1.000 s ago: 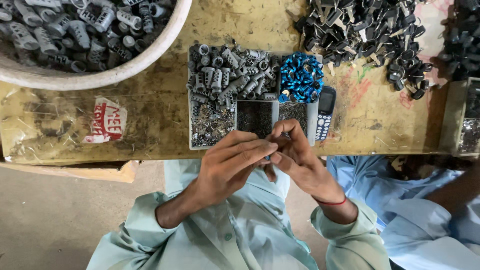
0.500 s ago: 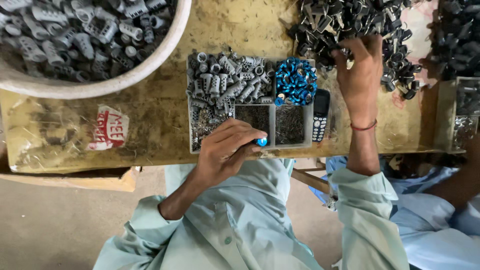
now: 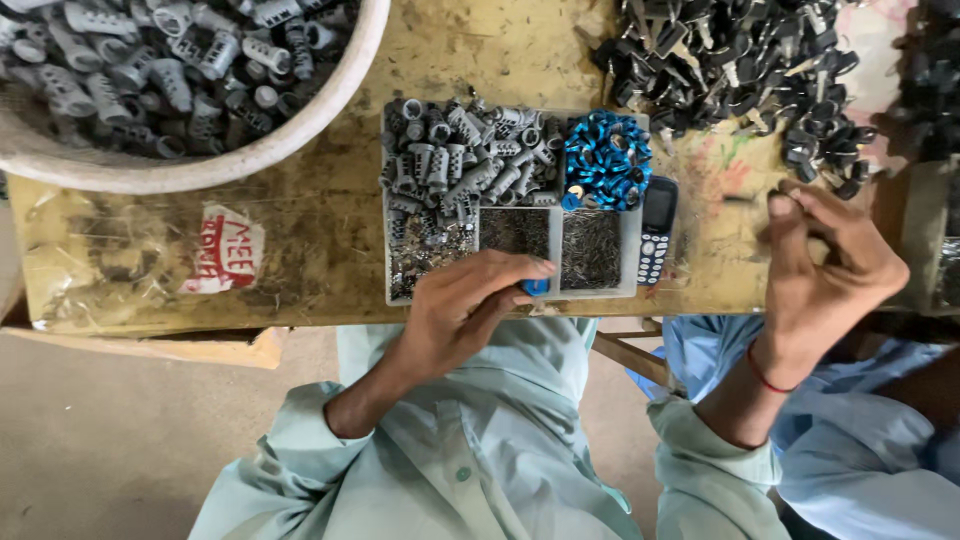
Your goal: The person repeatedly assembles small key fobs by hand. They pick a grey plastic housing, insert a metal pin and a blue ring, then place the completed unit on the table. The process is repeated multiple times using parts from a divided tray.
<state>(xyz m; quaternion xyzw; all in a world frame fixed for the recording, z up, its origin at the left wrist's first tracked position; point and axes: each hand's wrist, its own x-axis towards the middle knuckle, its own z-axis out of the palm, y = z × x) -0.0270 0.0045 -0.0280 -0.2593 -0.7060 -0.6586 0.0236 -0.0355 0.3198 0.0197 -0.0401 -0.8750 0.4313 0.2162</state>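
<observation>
Two hands work: left hand [image 3: 465, 310] pinches a blue ring [image 3: 536, 287], right hand [image 3: 825, 265] pinches a small dark part [image 3: 745, 199]; either could slip onto the crowded table [image 3: 320, 220].

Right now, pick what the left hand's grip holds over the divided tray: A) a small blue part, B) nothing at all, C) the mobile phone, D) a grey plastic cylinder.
A: the left hand pinches a small blue part at the near edge of the divided tray, while the mobile phone lies untouched beside it.

One head-worn view — straight down, close over the workbench [image 3: 300, 250] edge and the person's lap.
</observation>
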